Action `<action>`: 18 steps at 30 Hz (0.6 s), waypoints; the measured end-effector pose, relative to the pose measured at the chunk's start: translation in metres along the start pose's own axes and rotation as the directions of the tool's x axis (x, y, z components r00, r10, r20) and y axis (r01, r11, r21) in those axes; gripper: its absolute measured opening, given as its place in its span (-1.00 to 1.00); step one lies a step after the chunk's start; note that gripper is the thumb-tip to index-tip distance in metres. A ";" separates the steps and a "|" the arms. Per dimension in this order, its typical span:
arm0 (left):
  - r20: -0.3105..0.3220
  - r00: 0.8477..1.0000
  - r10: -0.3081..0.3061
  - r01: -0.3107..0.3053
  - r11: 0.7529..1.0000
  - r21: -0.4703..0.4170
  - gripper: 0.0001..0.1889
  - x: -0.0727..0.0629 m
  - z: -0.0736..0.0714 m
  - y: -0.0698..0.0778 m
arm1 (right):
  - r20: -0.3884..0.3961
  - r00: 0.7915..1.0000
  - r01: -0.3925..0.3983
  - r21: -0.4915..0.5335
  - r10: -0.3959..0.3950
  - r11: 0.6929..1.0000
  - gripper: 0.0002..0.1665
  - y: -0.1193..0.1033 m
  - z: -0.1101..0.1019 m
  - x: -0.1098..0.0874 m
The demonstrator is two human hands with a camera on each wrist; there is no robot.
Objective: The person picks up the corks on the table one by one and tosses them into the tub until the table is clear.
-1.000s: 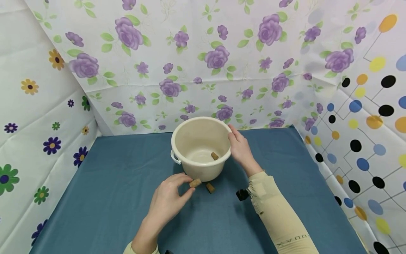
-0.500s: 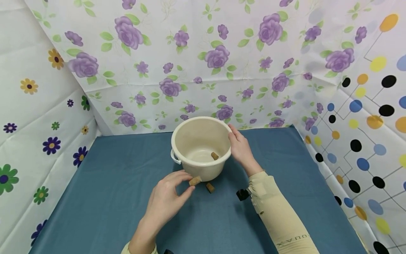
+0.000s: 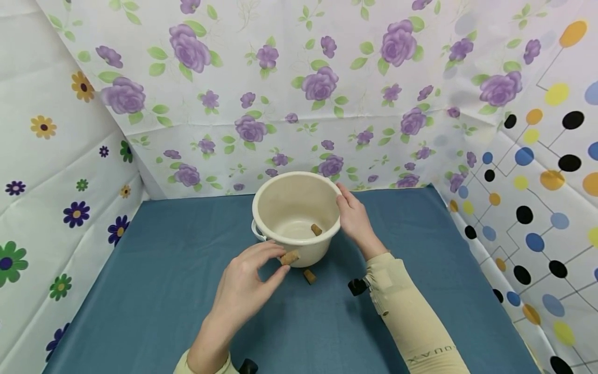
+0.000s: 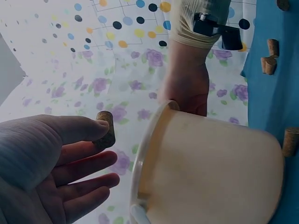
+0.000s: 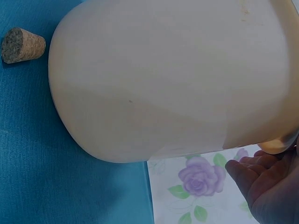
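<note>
A cork (image 3: 289, 257) is pinched between the thumb and fingertips of my left hand (image 3: 245, 278), in front of the bucket's near wall. In the left wrist view the same cork (image 4: 106, 130) stands off the bucket's rim, the other fingers spread loosely. The cream plastic bucket (image 3: 299, 249) stands upright, with one cork (image 3: 316, 229) lying inside on its bottom. At the bucket's right side, my right hand (image 3: 356, 221) grips the rim and ear. Another cork (image 3: 309, 276) lies on the cloth just before the bucket, seen also as a tapered cork (image 5: 23, 45) in the right wrist view.
A blue cloth (image 3: 187, 270) covers the table. More corks (image 4: 269, 65) lie on it in the left wrist view; the head view does not show them. Flowered sheeting (image 3: 289, 104) hangs behind, with patterned sheets at both sides. A white side handle (image 3: 258, 231) juts from the bucket's left.
My left hand has risen slightly with its cork, up along the bucket's front toward the rim. The right hand and the bucket have kept their place.
</note>
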State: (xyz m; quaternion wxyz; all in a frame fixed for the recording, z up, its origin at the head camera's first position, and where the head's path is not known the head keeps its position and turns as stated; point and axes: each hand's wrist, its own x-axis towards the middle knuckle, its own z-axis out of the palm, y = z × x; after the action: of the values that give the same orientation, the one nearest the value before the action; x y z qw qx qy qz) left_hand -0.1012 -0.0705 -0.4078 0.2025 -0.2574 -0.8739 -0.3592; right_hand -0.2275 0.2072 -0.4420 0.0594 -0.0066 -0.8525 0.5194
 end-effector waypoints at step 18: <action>0.000 1.000 0.019 -0.019 1.000 -0.019 -0.74 0.026 -0.004 0.007 | 0.011 1.000 0.021 -0.002 -0.021 1.000 -0.32 0.000 -0.001 0.000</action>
State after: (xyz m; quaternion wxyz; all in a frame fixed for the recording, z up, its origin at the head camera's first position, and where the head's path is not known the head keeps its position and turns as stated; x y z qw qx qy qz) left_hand -0.1170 -0.0614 -0.3870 0.2034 -0.2675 -0.8679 -0.3658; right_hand -0.2271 0.2078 -0.4413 0.0600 0.0052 -0.8534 0.5178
